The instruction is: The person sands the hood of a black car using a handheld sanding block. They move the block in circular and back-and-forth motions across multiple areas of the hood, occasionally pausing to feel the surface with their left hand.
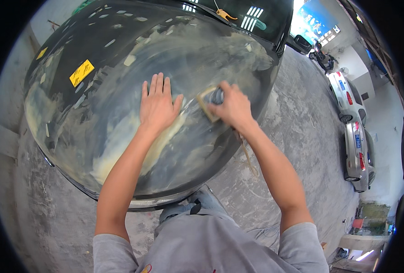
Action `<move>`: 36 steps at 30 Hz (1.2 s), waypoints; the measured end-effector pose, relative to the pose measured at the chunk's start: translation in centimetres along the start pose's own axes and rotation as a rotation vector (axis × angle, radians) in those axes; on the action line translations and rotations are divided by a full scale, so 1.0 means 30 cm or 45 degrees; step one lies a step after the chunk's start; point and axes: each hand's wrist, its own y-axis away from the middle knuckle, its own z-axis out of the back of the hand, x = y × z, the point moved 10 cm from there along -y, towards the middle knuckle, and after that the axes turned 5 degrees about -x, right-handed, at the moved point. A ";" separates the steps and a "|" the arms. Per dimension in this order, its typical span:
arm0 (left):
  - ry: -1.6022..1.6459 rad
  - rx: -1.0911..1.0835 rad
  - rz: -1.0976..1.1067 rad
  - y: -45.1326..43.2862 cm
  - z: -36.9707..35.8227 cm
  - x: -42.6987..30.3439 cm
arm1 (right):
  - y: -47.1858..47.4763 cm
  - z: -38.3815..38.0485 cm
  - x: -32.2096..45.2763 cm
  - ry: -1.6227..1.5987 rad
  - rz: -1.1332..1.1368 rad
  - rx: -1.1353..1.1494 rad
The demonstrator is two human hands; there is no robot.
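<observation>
A dark car hood (pixel 188 51) spreads before me, covered with sanded, hazy patches and pale yellowish body filler (pixel 164 136). Flat on its middle lies my left hand (pixel 159 105), palm down with the fingers extended and nothing in it. To the right, my right hand (pixel 234 105) grips a rectangular power sander (pixel 207 102) with a dark rounded top and a yellowish pad edge; the pad is on the hood and looks slightly blurred. A hose or cord (pixel 247 155) hangs from the sander past the hood's edge. Fingers of the right hand partly hide the sander's body.
A yellow sheet with dark marks (pixel 81 73) lies on the hood's left part. An orange-yellow hooked tool (pixel 225 14) is near the windshield wiper. Parked cars (pixel 355 150) stand far right on the grey concrete floor (pixel 284 112). A coiled cable (pixel 265 233) lies behind on the floor.
</observation>
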 end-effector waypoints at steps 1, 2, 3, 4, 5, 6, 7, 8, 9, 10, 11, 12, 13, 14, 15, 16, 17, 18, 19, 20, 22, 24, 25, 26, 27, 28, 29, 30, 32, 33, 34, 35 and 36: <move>0.034 0.000 -0.025 0.005 0.001 -0.004 | 0.003 0.011 -0.005 -0.004 -0.046 -0.031; 0.063 -0.033 -0.059 0.008 0.013 -0.010 | 0.003 0.054 -0.007 0.000 -0.072 -0.166; 0.073 -0.016 -0.078 0.013 0.012 -0.016 | 0.005 0.023 0.007 -0.007 -0.045 -0.028; 0.080 -0.025 -0.104 0.020 0.018 -0.024 | 0.010 0.012 0.022 -0.004 -0.005 0.033; 0.077 -0.021 -0.134 0.034 0.023 -0.038 | 0.010 -0.018 0.026 0.002 0.012 0.174; 0.098 -0.015 -0.157 0.048 0.028 -0.051 | 0.013 -0.032 0.041 -0.037 0.079 0.234; 0.103 0.004 -0.177 0.073 0.032 -0.066 | -0.012 0.013 0.013 -0.023 0.037 0.087; 0.124 -0.059 -0.201 0.103 0.060 -0.082 | -0.022 0.034 -0.022 -0.016 -0.023 0.005; 0.072 0.092 -0.296 0.145 0.031 -0.115 | -0.045 0.030 -0.058 -0.064 -0.037 0.045; 0.034 0.132 -0.379 0.191 0.033 -0.144 | -0.058 0.069 -0.111 -0.024 -0.118 -0.119; 0.004 0.061 -0.477 0.230 0.060 -0.172 | -0.081 0.106 -0.173 -0.001 -0.180 -0.247; -0.001 0.200 -0.535 0.270 0.036 -0.189 | -0.100 0.097 -0.248 -0.049 -0.247 -0.198; 0.007 0.231 -0.608 0.295 0.037 -0.212 | -0.109 0.142 -0.307 -0.095 -0.275 -0.353; 0.035 0.370 -0.661 0.308 0.010 -0.235 | -0.111 0.129 -0.355 -0.205 -0.290 -0.304; 0.016 0.249 -0.657 0.286 0.036 -0.262 | -0.099 0.159 -0.406 -0.266 -0.340 -0.417; 0.018 0.242 -0.639 0.255 0.030 -0.295 | -0.092 0.157 -0.440 -0.345 -0.363 -0.414; -0.052 0.310 -0.579 0.209 -0.001 -0.314 | -0.084 0.149 -0.443 -0.461 -0.318 -0.371; 0.027 0.176 -0.550 0.136 0.015 -0.371 | -0.071 0.150 -0.448 -0.532 -0.319 -0.362; -0.049 0.186 -0.467 0.080 -0.015 -0.424 | -0.058 0.154 -0.442 -0.595 -0.308 -0.355; 0.073 0.102 -0.411 0.050 -0.012 -0.507 | -0.048 0.168 -0.421 -0.664 -0.253 -0.373; 0.089 0.257 -0.347 0.053 -0.106 -0.654 | -0.034 0.194 -0.401 -0.728 -0.239 -0.396; 0.184 0.358 -0.452 0.097 -0.169 -0.731 | -0.033 0.227 -0.393 -0.801 -0.198 -0.422; 0.304 0.287 -0.542 0.120 -0.158 -0.750 | -0.036 0.245 -0.402 -0.841 -0.184 -0.438; 0.404 0.330 -0.640 0.152 -0.164 -0.740 | -0.036 0.272 -0.417 -0.896 -0.149 -0.499; 0.390 0.196 -0.569 0.160 -0.134 -0.677 | -0.040 0.272 -0.441 -0.833 -0.171 -0.449; 0.354 0.172 -0.506 0.153 -0.125 -0.591 | -0.042 0.278 -0.466 -0.783 -0.166 -0.447; 0.313 0.065 -0.448 0.133 -0.088 -0.505 | -0.036 0.296 -0.488 -0.726 -0.134 -0.493; 0.207 0.149 -0.451 0.147 -0.085 -0.458 | -0.038 0.287 -0.512 -0.715 -0.143 -0.462; -0.067 0.095 -0.424 0.191 -0.013 -0.393 | -0.037 0.267 -0.539 -0.704 -0.137 -0.424; 0.050 0.211 -0.445 0.226 -0.003 -0.393 | -0.040 0.268 -0.529 -0.722 -0.077 -0.441; 0.101 0.327 -0.434 0.261 0.001 -0.390 | -0.050 0.251 -0.528 -0.675 -0.111 -0.403; 0.134 0.490 -0.404 0.298 -0.014 -0.381 | -0.068 0.228 -0.516 -0.657 -0.146 -0.346; 0.169 0.524 -0.429 0.318 -0.007 -0.378 | -0.090 0.223 -0.483 -0.661 -0.127 -0.329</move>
